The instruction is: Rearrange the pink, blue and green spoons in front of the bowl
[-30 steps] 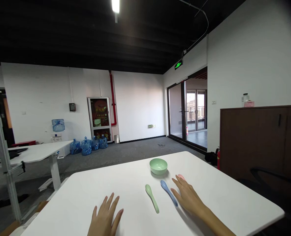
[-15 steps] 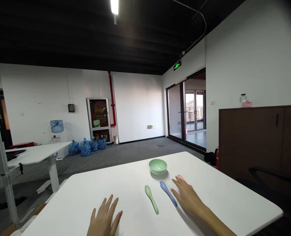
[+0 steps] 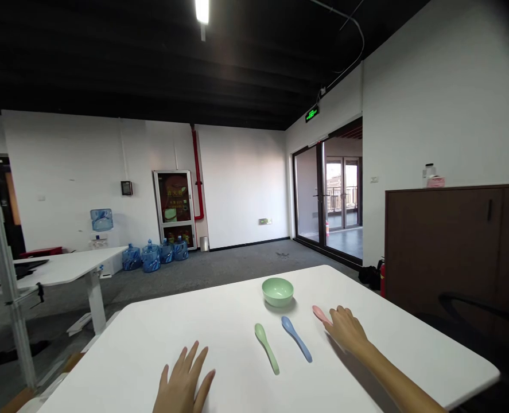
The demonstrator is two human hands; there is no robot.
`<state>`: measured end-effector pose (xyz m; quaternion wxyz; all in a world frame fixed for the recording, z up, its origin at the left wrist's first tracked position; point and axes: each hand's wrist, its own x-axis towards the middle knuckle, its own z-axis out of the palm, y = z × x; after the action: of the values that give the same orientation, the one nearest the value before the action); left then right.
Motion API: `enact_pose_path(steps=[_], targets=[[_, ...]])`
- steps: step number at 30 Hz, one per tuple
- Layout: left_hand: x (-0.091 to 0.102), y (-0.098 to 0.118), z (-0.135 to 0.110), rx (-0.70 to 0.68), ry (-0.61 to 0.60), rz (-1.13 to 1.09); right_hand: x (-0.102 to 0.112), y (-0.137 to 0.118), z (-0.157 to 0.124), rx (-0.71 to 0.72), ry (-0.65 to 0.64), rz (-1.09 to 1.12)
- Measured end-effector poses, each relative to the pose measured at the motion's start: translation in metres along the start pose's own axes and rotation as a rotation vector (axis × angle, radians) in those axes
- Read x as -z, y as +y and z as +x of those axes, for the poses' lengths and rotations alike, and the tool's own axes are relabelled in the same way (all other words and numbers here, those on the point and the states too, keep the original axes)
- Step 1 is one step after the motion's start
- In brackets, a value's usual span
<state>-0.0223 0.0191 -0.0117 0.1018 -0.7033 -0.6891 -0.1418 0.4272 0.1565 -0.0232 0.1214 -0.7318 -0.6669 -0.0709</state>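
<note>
On the white table (image 3: 151,338), my right hand (image 3: 347,331) is closed around the handle of a pink spoon (image 3: 320,313); only the spoon's bowl end shows, pointing away to the left. A blue spoon (image 3: 296,339) lies to the left of that hand, apart from it. Further left is a green spoon (image 3: 267,349). Behind the spoons stands a green bowl (image 3: 278,292), upright, with nothing seen inside. My left hand (image 3: 184,378) rests near the front edge, palm down with fingers spread, and holds nothing.
A second white table (image 3: 73,265) stands at the left beside a metal post (image 3: 2,258). Blue water bottles (image 3: 151,258) sit on the floor by the far wall. To the right are a brown cabinet (image 3: 439,246) and part of a dark chair (image 3: 469,312).
My right hand has moved right, off the area beside the blue spoon, and its fingers have closed on the pink spoon. More of the pink spoon shows. The left hand has stayed put.
</note>
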Motion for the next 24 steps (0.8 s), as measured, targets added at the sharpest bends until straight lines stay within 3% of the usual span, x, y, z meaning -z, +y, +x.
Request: enact_pose_path(steps=[6,14,18,24], targets=[[0.002,0.001,0.000,0.011,-0.001,-0.017,-0.013,0.009,0.002,-0.031,-0.063,0.062],[0.001,0.000,-0.002,0.006,0.022,-0.038,-0.007,0.004,0.003,-0.037,-0.070,0.140],[0.003,0.002,-0.001,0.015,-0.009,-0.026,0.006,-0.015,0.015,0.013,-0.009,0.118],[0.004,0.002,-0.001,0.003,0.000,-0.043,0.034,-0.064,0.046,0.068,0.024,0.172]])
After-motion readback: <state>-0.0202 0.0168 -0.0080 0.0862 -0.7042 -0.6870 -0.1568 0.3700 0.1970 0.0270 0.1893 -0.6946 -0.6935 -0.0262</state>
